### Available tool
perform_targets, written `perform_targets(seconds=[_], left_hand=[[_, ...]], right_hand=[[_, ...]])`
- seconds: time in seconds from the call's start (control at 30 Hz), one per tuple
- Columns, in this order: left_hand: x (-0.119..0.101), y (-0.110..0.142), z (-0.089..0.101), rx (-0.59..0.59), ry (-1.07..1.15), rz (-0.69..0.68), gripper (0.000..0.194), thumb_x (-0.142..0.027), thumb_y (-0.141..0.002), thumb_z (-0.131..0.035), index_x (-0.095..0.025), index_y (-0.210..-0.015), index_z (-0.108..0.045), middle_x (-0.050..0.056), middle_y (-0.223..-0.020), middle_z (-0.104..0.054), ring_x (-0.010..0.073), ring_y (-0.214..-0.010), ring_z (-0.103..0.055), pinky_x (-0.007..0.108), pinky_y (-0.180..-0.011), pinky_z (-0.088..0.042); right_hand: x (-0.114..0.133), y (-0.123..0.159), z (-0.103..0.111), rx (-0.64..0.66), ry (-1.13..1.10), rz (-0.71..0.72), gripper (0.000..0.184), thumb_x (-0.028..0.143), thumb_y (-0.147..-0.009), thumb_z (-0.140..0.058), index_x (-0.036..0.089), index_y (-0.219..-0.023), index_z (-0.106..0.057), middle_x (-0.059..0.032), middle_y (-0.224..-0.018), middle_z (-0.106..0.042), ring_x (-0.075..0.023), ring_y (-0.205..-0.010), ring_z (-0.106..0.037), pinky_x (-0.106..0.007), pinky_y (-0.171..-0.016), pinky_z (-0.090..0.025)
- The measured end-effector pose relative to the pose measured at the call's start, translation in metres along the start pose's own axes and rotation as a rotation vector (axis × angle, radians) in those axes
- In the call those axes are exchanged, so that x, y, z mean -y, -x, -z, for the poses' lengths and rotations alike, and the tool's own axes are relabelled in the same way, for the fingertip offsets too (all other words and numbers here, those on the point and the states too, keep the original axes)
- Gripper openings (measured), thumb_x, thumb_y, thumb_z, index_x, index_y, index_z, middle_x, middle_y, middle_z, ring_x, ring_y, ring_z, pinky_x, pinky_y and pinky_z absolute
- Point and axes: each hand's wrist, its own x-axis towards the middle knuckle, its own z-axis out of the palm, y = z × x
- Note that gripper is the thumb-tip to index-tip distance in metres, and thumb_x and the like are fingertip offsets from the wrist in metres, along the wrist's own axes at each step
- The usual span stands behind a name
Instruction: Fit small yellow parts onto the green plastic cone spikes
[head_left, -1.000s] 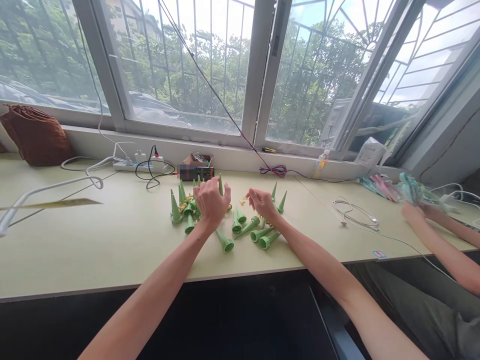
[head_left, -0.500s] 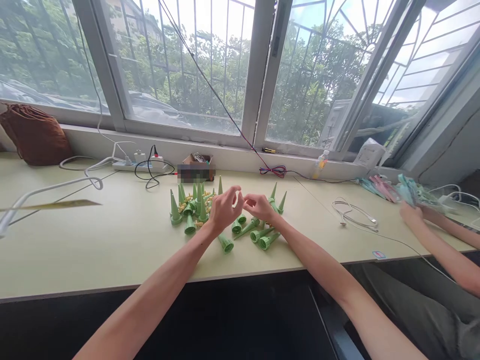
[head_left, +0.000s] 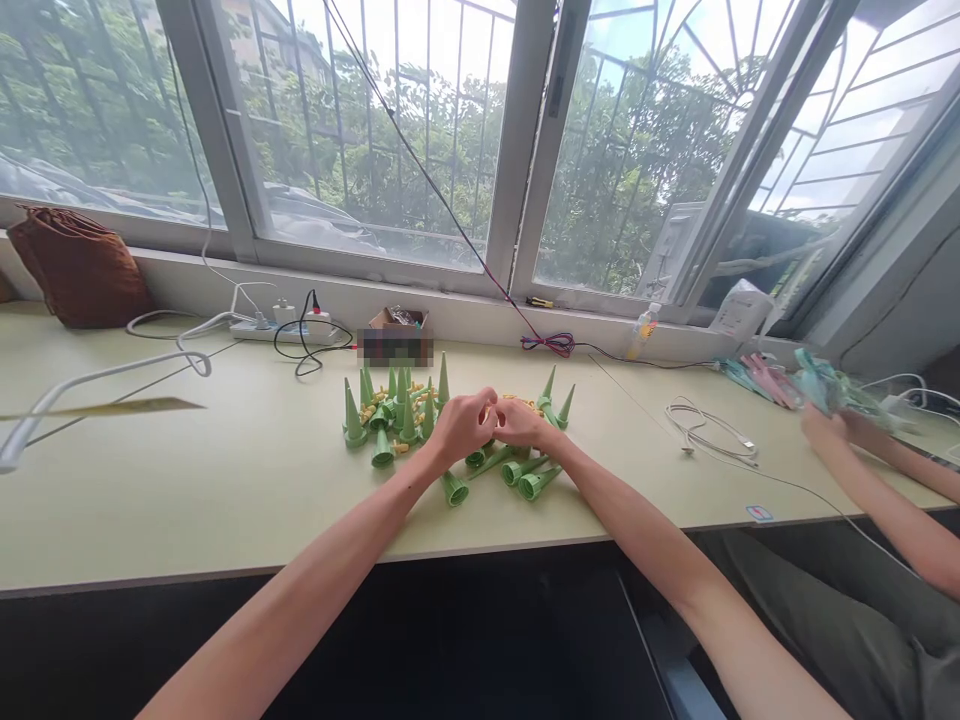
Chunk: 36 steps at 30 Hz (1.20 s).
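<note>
My left hand (head_left: 463, 428) and my right hand (head_left: 523, 422) meet over the middle of a pile of green plastic spikes, fingertips pinched together. Whatever lies between the fingers is hidden. Upright to the left stand several cone-shaped spikes (head_left: 352, 418), among small yellow plastic pieces (head_left: 401, 448). One hollow spike (head_left: 455, 489) lies on its side in front of my left hand, its ribbed mouth toward me. Below my right hand are more lying spikes (head_left: 534, 485). Further yellow pieces (head_left: 529, 402) show just behind my right hand.
A pale table (head_left: 225, 480) runs beneath the window. Along the back are a power strip (head_left: 281, 330), a small box (head_left: 396, 340), coiled wire (head_left: 551, 344) and a bottle (head_left: 643, 330). At right lie a white cable (head_left: 709, 430) and a co-worker's hands (head_left: 832, 430) on plastic bags.
My left hand has dropped slightly and moved right, its raised fingers now curled in against my right fingertips. My right hand is slightly lower. The spikes around them look unmoved.
</note>
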Motion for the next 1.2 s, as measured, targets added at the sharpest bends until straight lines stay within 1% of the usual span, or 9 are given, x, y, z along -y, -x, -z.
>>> perform_targets(seconds=[0.2, 0.3, 0.47, 0.6, 0.7, 0.77, 0.87, 1.03, 1.2], left_hand=[[0.001, 0.000, 0.000, 0.015, -0.003, 0.040, 0.014, -0.022, -0.083, -0.048, -0.020, -0.088, -0.061, -0.003, -0.055, -0.052, 0.0129, -0.049, -0.045, 0.025, -0.054, -0.034], [0.002, 0.000, 0.000, 0.014, 0.001, 0.049, 0.014, -0.022, -0.084, -0.047, -0.020, -0.088, -0.060, -0.002, -0.056, -0.053, 0.0133, -0.050, -0.046, 0.025, -0.054, -0.034], [0.004, -0.001, -0.002, -0.047, 0.041, 0.093, 0.013, -0.023, -0.086, -0.046, -0.019, -0.090, -0.058, -0.002, -0.058, -0.056, 0.0131, -0.051, -0.049, 0.025, -0.056, -0.037], [0.006, -0.001, -0.004, -0.074, 0.090, 0.118, 0.013, -0.027, -0.088, -0.046, -0.019, -0.090, -0.056, -0.001, -0.061, -0.060, 0.0129, -0.052, -0.052, 0.025, -0.055, -0.038], [0.006, -0.002, -0.005, -0.063, 0.130, 0.119, 0.016, -0.031, -0.090, -0.045, -0.019, -0.090, -0.055, 0.000, -0.063, -0.062, 0.0133, -0.052, -0.055, 0.024, -0.054, -0.039], [0.005, -0.002, -0.005, -0.046, 0.165, 0.120, 0.017, -0.033, -0.091, -0.045, -0.019, -0.091, -0.054, 0.001, -0.065, -0.063, 0.0134, -0.052, -0.056, 0.024, -0.053, -0.039], [0.003, -0.002, -0.005, -0.038, 0.187, 0.107, 0.017, -0.034, -0.092, -0.045, -0.019, -0.091, -0.053, 0.001, -0.068, -0.064, 0.0122, -0.050, -0.055, 0.024, -0.053, -0.039], [0.004, -0.002, -0.006, -0.059, 0.172, 0.077, 0.013, -0.029, -0.090, -0.046, -0.019, -0.096, -0.051, 0.001, -0.074, -0.063, 0.0095, -0.047, -0.050, 0.024, -0.053, -0.040], [0.007, -0.003, -0.009, -0.042, 0.154, 0.039, 0.028, -0.028, -0.081, -0.058, -0.018, -0.105, -0.049, 0.002, -0.084, -0.058, 0.0095, -0.052, -0.052, 0.025, -0.057, -0.044]], right_hand=[[0.001, -0.001, 0.001, 0.032, -0.039, -0.006, 0.015, 0.021, -0.072, -0.053, 0.019, -0.087, -0.056, 0.0039, -0.067, -0.058, -0.0111, -0.059, -0.047, -0.022, -0.059, -0.035], [0.002, 0.001, 0.000, 0.018, -0.060, -0.008, 0.020, 0.022, -0.074, -0.052, 0.019, -0.093, -0.054, 0.0044, -0.068, -0.057, -0.0114, -0.060, -0.047, -0.023, -0.060, -0.036], [0.005, 0.003, -0.001, -0.033, -0.110, -0.032, 0.027, 0.024, -0.077, -0.052, 0.020, -0.104, -0.050, 0.0069, -0.064, -0.054, -0.0111, -0.059, -0.048, -0.022, -0.058, -0.036], [0.005, 0.002, -0.002, -0.156, -0.117, -0.058, 0.030, 0.030, -0.081, -0.053, 0.019, -0.109, -0.049, 0.0079, -0.061, -0.052, -0.0098, -0.054, -0.047, -0.021, -0.057, -0.036], [0.006, 0.000, -0.002, -0.291, -0.145, -0.052, 0.034, 0.033, -0.083, -0.053, 0.018, -0.113, -0.047, 0.0063, -0.064, -0.055, -0.0096, -0.054, -0.047, -0.021, -0.057, -0.038], [0.007, 0.000, -0.001, -0.351, -0.177, -0.034, 0.036, 0.032, -0.083, -0.052, 0.018, -0.116, -0.045, 0.0046, -0.068, -0.058, -0.0101, -0.055, -0.049, -0.022, -0.057, -0.040], [0.009, 0.001, 0.001, -0.388, -0.209, -0.021, 0.038, 0.030, -0.084, -0.051, 0.019, -0.119, -0.043, 0.0020, -0.074, -0.062, -0.0113, -0.059, -0.054, -0.023, -0.059, -0.044], [0.012, 0.001, 0.003, -0.487, -0.209, -0.055, 0.039, 0.033, -0.084, -0.053, 0.021, -0.120, -0.041, 0.0007, -0.078, -0.063, -0.0134, -0.065, -0.060, -0.026, -0.063, -0.048], [0.012, 0.000, 0.003, -0.556, -0.263, -0.060, 0.038, 0.034, -0.085, -0.054, 0.021, -0.118, -0.040, 0.0012, -0.077, -0.062, -0.0139, -0.063, -0.062, -0.027, -0.064, -0.051]])
